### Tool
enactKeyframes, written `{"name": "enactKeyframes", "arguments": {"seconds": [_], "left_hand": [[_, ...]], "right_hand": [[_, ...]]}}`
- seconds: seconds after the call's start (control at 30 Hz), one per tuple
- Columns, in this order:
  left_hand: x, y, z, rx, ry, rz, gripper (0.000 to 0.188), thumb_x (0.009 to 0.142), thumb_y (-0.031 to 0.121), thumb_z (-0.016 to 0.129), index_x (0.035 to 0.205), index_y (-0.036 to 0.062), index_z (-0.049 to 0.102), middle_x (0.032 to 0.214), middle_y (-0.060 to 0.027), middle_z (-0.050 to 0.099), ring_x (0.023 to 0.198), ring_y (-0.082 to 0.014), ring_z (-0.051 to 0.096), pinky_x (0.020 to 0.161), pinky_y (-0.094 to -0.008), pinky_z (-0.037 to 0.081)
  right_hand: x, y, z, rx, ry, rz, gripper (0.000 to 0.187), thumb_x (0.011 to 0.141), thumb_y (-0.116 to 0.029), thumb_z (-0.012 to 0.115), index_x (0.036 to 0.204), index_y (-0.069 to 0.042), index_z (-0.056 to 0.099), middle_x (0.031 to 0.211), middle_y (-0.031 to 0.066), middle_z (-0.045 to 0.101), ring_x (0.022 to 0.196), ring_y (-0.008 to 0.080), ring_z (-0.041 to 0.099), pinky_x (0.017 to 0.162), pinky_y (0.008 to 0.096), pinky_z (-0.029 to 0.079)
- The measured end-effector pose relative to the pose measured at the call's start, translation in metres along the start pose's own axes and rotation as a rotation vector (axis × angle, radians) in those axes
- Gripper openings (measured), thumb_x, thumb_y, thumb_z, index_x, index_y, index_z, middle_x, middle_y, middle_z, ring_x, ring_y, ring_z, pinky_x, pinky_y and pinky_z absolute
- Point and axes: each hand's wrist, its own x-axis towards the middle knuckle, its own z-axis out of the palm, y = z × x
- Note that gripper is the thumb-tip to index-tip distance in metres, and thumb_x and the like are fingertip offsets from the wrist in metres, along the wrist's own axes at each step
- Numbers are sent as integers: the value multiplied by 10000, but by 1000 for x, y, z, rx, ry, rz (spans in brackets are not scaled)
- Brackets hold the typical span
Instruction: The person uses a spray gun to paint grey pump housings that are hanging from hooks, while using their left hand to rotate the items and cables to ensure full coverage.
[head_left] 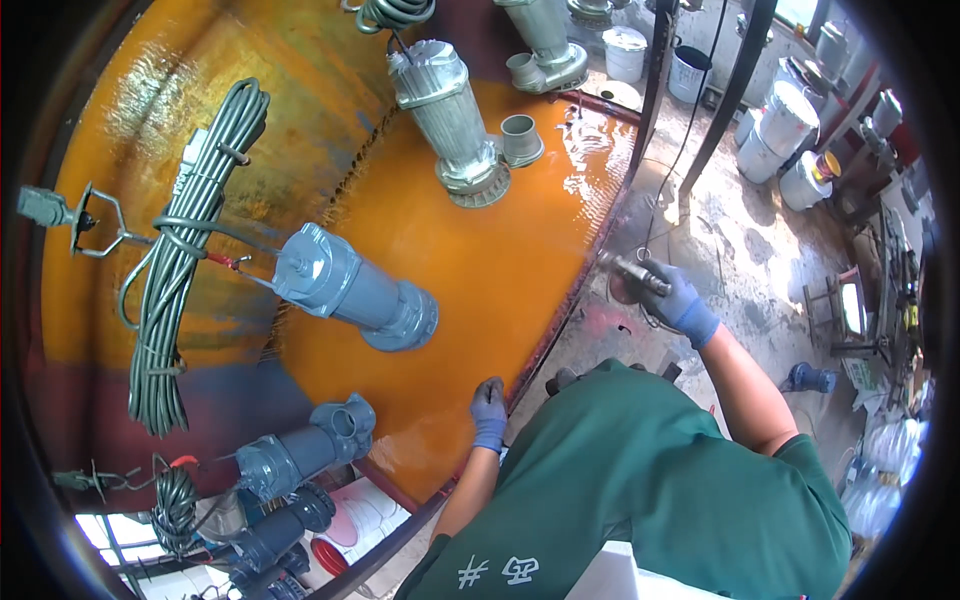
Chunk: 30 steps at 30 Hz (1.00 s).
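My right hand (682, 302), in a blue-grey glove, is closed around a metal spray gun (636, 272). The gun's front end points left toward the orange-coated spray booth floor (480, 290). Gloved as well, my left hand (488, 408) is held low beside the booth's near edge, its fingers drawn together with nothing visible in them. Ahead and to the left, a glossy blue-grey submersible pump (355, 285) hangs tilted from a metal hook (105, 222). A bundled grey cable (195, 250) hangs along with it. Neither hand touches the pump.
An unpainted-looking grey pump (445, 120) stands farther back beside a short pipe elbow (520, 140). More blue pumps (305, 445) hang at the lower left. A dark post (730, 95) rises at the booth's right. White buckets (780, 125) and a small blue pump (808, 378) are on the right floor.
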Motion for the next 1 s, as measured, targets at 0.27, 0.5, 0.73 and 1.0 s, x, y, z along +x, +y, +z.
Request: {"name": "enactKeyframes", "arguments": {"seconds": [0.27,0.5,0.73,1.0], "left_hand": [[4,19,-12,135,-163,21,205,982,180,648,1085,30,741,1081,-181,752,1036,-330,726,910,-414,556],[51,88,-1,-133,-144,76,274,1023,140,655,1240,-22,695,1169,-135,750,1066,-233,712,973,-373,544],[173,302,-3,-396,-150,511,539,1064,104,591,1553,-45,420,1543,-146,505,1402,-245,503,1199,-388,390],[290,505,24,693,319,1281,501,880,214,735,1356,79,655,1480,-214,546,1343,-434,499,1134,-545,412]], "right_hand": [[8,-18,23,173,217,121,267,960,-173,750,1161,-11,683,908,151,756,855,201,752,769,358,577],[12,-3,14,169,-29,-89,276,910,-129,763,1156,-27,687,923,124,740,835,205,725,771,356,557],[21,27,-4,237,-71,-91,265,947,-225,755,1113,-36,669,888,173,713,816,318,715,754,415,539],[39,70,-3,402,36,-38,250,957,-264,746,1065,-51,671,924,149,741,858,292,745,764,413,558]]}}
